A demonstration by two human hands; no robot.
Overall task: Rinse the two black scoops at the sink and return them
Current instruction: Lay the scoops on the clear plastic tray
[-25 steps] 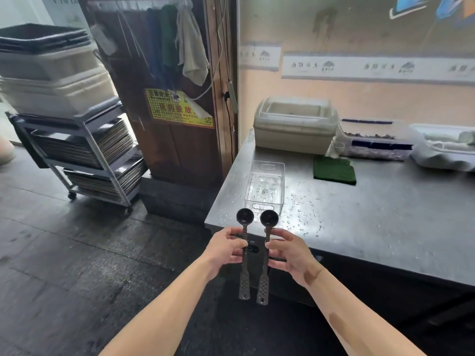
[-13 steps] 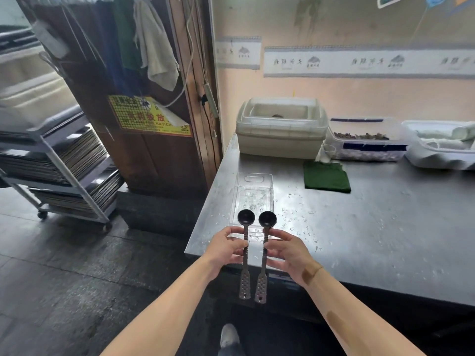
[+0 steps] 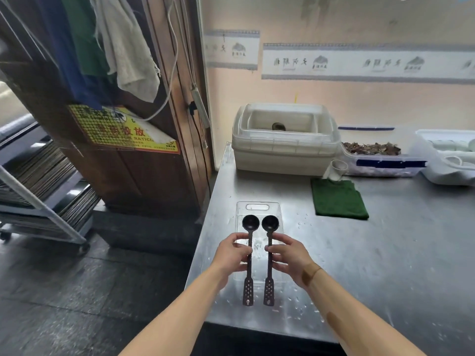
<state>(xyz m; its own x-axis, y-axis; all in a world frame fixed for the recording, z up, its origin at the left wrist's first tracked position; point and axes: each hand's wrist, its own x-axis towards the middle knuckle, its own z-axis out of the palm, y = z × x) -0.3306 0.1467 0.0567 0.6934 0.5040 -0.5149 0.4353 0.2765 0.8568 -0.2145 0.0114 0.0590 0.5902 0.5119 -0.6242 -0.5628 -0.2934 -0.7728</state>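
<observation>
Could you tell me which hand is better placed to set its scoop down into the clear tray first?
Neither clearly. The left hand and right hand each pinch a black scoop by the handle, side by side over the clear tray. I would lower both together.

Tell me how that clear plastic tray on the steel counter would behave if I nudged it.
The clear tray looks thin and empty, so probably light. Water droplets dot the steel counter around it, so it would likely slide easily. It sits low and flat, so tipping seems unlikely.
</observation>
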